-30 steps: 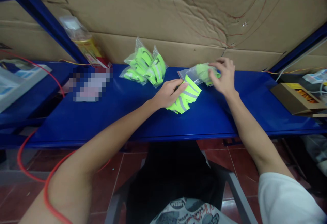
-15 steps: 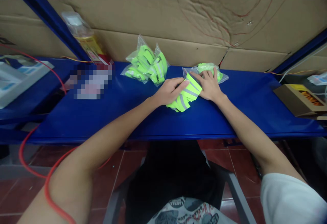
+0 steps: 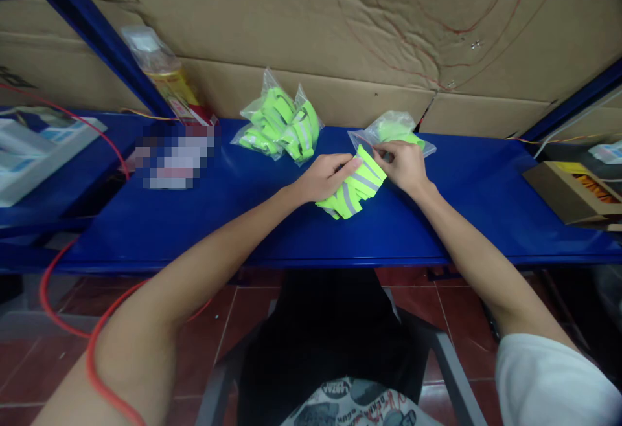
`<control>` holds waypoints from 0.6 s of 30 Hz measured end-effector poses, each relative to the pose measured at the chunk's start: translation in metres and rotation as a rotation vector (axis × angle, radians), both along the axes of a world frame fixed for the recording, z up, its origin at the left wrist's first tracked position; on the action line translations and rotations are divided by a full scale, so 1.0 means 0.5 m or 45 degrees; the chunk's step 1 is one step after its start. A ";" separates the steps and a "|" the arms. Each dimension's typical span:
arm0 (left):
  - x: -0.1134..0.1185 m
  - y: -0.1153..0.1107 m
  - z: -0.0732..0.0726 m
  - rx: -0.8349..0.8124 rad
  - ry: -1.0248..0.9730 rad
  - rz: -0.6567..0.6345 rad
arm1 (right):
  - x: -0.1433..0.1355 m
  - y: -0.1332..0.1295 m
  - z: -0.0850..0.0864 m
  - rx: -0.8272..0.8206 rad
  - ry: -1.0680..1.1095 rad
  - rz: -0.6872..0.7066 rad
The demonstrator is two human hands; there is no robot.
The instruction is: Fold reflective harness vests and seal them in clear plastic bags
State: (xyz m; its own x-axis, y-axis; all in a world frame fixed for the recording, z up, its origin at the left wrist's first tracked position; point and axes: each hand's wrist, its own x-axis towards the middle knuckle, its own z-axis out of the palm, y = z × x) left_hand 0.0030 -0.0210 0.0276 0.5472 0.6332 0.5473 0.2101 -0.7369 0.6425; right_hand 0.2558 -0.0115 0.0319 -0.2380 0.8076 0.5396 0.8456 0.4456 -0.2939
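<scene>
Neon strips with grey stripes (image 3: 357, 186) sit near the middle of the blue surface (image 3: 233, 212), gripped at their ten o'clock end between the thumb and fingers of the left hand (image 3: 324, 177). They look light, soft and bendable, hard to damage but apt to fan out, so a firm pinch across the layers should suit them. At one o'clock from them lies a clear bag (image 3: 389, 127) with neon material inside; its film seems thin and slippery, best taken by an edge. The right hand (image 3: 405, 164) has its fingers curled at the bag's near side; whether they pinch the film I cannot tell. More filled bags (image 3: 282, 122) rest between ten and eleven o'clock.

Half a second ago the right hand lay spread over the bag; now its fingers are drawn together, and the bag's far film puffs higher. The left hand's grip looks unchanged.
</scene>
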 end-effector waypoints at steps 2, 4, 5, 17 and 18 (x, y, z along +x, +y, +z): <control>0.001 0.004 -0.004 0.024 -0.015 0.022 | -0.001 -0.005 0.002 0.044 0.144 0.086; 0.002 0.007 -0.008 0.046 -0.046 0.054 | -0.008 -0.015 0.005 0.032 0.245 0.178; 0.002 0.008 -0.010 0.052 -0.064 0.071 | -0.013 -0.021 0.006 0.009 0.276 0.213; -0.002 0.024 -0.026 0.070 -0.190 0.372 | -0.036 -0.028 0.000 0.074 0.549 0.163; -0.001 0.024 -0.026 0.069 -0.196 0.388 | -0.036 -0.029 0.001 0.092 0.557 0.155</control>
State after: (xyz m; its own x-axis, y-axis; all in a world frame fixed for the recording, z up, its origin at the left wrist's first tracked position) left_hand 0.0024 -0.0089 0.0145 0.2459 0.7224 0.6463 0.3291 -0.6893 0.6454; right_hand 0.2379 -0.0262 0.0325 -0.0666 0.7445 0.6643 0.5892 0.5667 -0.5760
